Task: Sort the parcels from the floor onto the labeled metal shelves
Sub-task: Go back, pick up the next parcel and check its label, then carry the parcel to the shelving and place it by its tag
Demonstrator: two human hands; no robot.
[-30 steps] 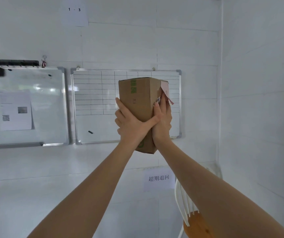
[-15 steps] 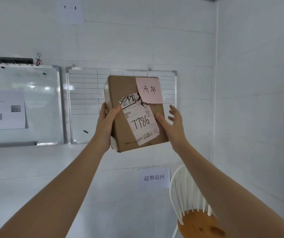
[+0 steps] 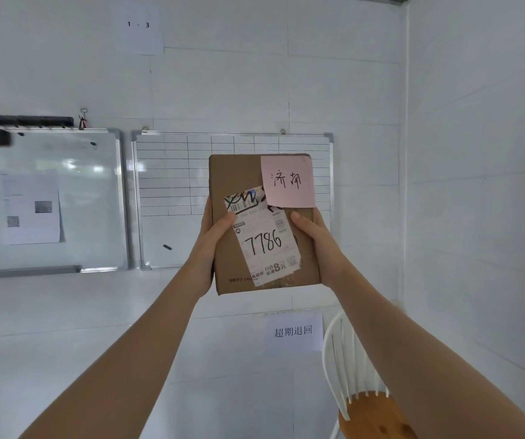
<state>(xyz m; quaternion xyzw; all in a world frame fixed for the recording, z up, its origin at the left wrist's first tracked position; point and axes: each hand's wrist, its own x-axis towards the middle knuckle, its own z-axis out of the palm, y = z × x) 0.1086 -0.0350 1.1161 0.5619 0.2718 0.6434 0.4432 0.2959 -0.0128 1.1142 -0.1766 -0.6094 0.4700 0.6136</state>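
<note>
Left hand (image 3: 212,245): arm extended up and forward, thumb laid across the front face of the cardboard parcel (image 3: 264,224), fingers wrapped out of sight behind its left edge; clamped on the parcel. Cardboard parcel: brown, flat, held upright at arm's length in front of the wall, broad face toward the camera, gripped at mid-height on both sides. Shipping label (image 3: 262,239): white, stuck slightly askew on the lower centre of the parcel face, handwritten "7786" in black marker, black scribble over its top strip, a printed "8元" near its bottom edge; smaller print illegible. Pink note (image 3: 288,181): square, fixed to the parcel's upper right corner, overlapping the label's top, handwritten "济南". Right hand (image 3: 316,240): arm extended likewise, thumb pressed on the parcel face just right of the label, palm against the right edge; grasping the parcel. Surroundings, placed from the parcel: plain whiteboard (image 3: 45,201) well to its left, carrying a printed sheet with small dark code squares, text unreadable; gridded whiteboard (image 3: 175,198) directly behind the parcel and to its left, cells blank; paper sign (image 3: 139,26) high above and left, reading "1 - 3"; paper sign (image 3: 293,331) just below, reading "超期退回"; white spindle-back chair (image 3: 359,394) with wooden seat below and to the right.
</note>
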